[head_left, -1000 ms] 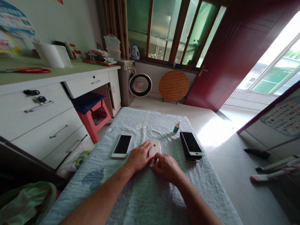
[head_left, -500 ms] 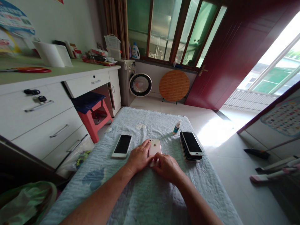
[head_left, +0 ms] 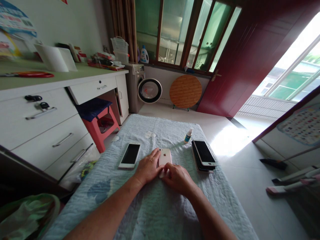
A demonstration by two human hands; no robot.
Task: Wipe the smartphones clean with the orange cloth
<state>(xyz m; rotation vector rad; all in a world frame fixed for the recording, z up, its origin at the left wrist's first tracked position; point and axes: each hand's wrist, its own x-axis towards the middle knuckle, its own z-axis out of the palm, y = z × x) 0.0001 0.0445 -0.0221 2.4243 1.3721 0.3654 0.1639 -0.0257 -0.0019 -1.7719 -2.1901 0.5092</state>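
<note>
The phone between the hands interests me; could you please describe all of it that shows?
The phone, pale pink and smooth-looking, lies back up on the quilted cloth, with a dark apple logo and a camera at its upper left corner. The left hand rests along its left edge; the right hand covers part of its lower end. Its screen is hidden.

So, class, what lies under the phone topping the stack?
Under the white phone, a black slab shows, with a pale edge below it; the rest is covered.

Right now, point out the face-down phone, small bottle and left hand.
Face-down phone [head_left: 165,160], head view: its back, below the logo.
Small bottle [head_left: 188,136], head view: its body.
Left hand [head_left: 148,166], head view: its back.
</note>
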